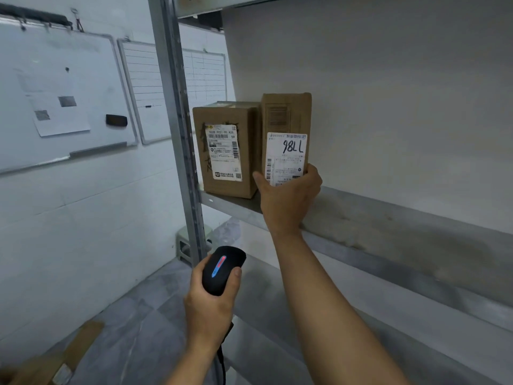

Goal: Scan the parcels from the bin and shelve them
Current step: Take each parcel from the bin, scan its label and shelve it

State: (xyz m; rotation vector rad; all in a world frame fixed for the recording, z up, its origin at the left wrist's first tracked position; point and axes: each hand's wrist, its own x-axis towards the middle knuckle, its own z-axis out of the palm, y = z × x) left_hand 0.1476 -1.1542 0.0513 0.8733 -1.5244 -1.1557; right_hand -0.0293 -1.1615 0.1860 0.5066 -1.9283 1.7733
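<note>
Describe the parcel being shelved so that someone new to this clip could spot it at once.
Find the grey metal shelf right of the whiteboards. Two brown boxes stand at its left end; it is the right box, held at the bottom by the right hand. Unlike the left box, its white label bears handwritten black characters.

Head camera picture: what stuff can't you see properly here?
- Bottom of the taller parcel: hidden by the right hand gripping it, so whether it rests on the shelf is unclear.
- Small print on both labels: too small; only "98LL" reads.
- Scanner handle: covered by the left hand.
- Cardboard at bottom left: cut by the edge, blurred.
- Whiteboard papers: blurred.
</note>
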